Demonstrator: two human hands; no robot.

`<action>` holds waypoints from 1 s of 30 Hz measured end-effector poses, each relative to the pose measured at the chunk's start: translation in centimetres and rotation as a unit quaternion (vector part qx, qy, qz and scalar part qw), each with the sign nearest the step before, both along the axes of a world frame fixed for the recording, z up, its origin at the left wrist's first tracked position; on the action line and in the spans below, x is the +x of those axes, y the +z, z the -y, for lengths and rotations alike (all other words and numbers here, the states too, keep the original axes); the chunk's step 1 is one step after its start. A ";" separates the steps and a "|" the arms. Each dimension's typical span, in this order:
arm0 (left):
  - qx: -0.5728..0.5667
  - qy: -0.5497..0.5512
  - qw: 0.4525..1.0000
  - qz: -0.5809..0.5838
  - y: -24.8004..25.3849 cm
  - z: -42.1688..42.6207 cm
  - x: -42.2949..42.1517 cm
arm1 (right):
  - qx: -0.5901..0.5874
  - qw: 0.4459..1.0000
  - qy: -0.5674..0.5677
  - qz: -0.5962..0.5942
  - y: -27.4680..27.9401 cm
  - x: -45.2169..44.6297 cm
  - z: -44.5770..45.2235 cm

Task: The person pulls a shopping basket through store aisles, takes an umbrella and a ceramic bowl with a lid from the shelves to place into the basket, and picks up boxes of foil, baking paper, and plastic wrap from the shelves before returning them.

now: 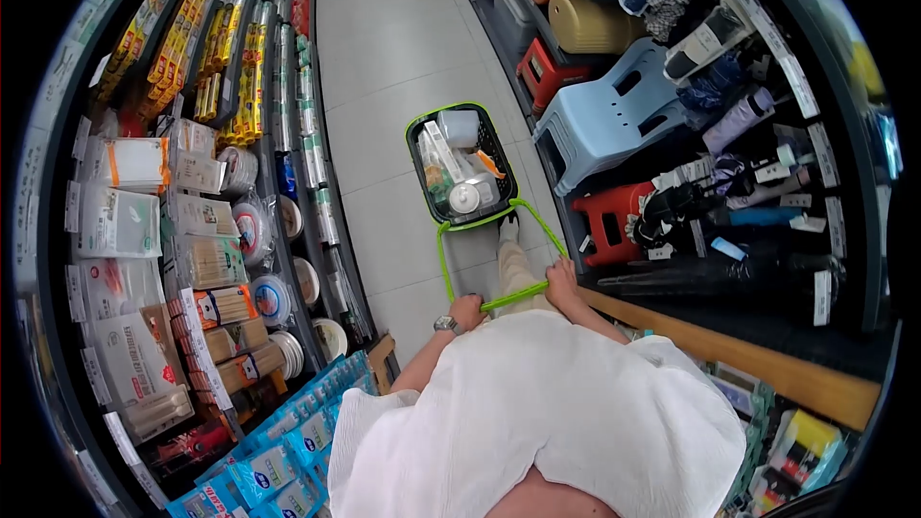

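A black shopping basket [416, 158] with a bright green rim stands on the aisle floor in front of me. Its long green handle [513, 299] reaches back to my waist. My left hand [467, 312], below a wristwatch [447, 324], is closed round the left end of the handle bar. At the right end, my right hand [562, 280] grips the same bar. Inside the basket lie a translucent container [459, 128], a round white-lidded item [464, 198], a long white box [441, 149] and an orange-edged package [490, 164].
Shelves on the left hold yellow boxes [252, 72], paper-plate packs [250, 229] and packaged goods. A light blue stool [614, 107], red stools [614, 221] and umbrellas [662, 216] fill the right shelves. A wooden edge [748, 360] runs close on my right. Grey floor [384, 48] stretches ahead.
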State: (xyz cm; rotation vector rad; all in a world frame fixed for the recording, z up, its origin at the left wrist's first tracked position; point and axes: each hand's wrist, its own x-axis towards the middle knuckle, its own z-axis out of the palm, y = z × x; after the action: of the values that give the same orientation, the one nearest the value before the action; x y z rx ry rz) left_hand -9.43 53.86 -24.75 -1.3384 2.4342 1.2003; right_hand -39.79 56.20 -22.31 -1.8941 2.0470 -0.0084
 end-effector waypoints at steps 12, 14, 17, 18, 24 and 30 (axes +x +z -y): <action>0.089 -0.042 0.980 0.170 -0.6 18.8 0.3 | 0.097 0.954 0.284 -0.019 -3.8 -5.5 21.3; 0.073 -0.004 0.983 0.167 1.0 21.0 0.5 | 0.095 0.934 0.344 0.023 -3.1 -5.6 24.9; 0.038 0.056 0.985 0.156 3.1 23.4 0.1 | 0.021 0.935 0.352 0.037 -4.9 -5.0 28.1; 0.016 0.083 0.986 0.145 3.5 24.0 0.1 | 0.025 0.934 0.354 0.042 -4.5 -4.7 29.1; 0.011 0.139 0.982 0.128 2.4 27.7 -1.6 | 0.055 0.925 0.375 0.003 -1.1 -5.0 37.4; 0.023 0.140 0.985 0.099 -1.2 31.2 -3.0 | 0.093 0.893 0.437 -0.049 -0.8 -6.3 45.0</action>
State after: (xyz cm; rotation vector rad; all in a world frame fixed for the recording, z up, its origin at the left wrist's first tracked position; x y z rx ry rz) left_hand -12.44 22.70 -25.98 -1.7382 2.1234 1.1063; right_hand -46.09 11.21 -23.13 -2.5274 1.0197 0.4899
